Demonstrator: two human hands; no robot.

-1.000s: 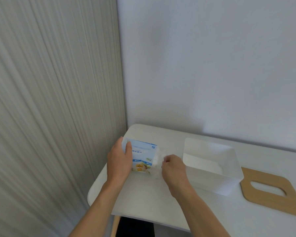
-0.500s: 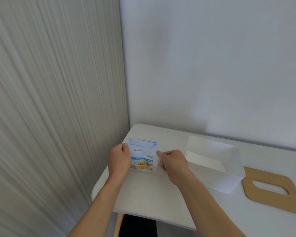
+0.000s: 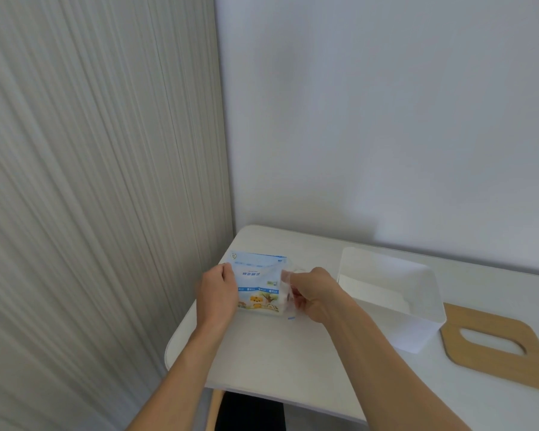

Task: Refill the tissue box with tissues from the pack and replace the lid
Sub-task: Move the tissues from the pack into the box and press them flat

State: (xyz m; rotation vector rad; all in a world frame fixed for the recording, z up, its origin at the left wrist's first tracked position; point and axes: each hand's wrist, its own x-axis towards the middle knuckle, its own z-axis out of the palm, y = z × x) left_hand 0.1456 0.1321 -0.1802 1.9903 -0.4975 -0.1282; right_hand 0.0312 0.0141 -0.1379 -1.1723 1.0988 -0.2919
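Note:
A blue-and-white tissue pack [image 3: 257, 283] with a cartoon print lies on the white table [image 3: 277, 353] near its left end. My left hand [image 3: 218, 293] grips the pack's left side. At the pack's right end my right hand [image 3: 313, 292] pinches the clear plastic wrapper, which is pulled away from the tissues. The white tissue box [image 3: 389, 293] stands open and empty just right of my right hand. Its wooden lid [image 3: 495, 346], with an oval slot, lies flat on the table to the right of the box.
A ribbed curtain [image 3: 91, 213] hangs at the left, close to the table's left edge. A plain white wall [image 3: 386, 119] runs behind the table. A dark seat [image 3: 252, 412] shows under the table's front edge.
My left hand slid from on top of the pack to its left side. My right hand moved to the pack's right end and pulled the wrapper outward there.

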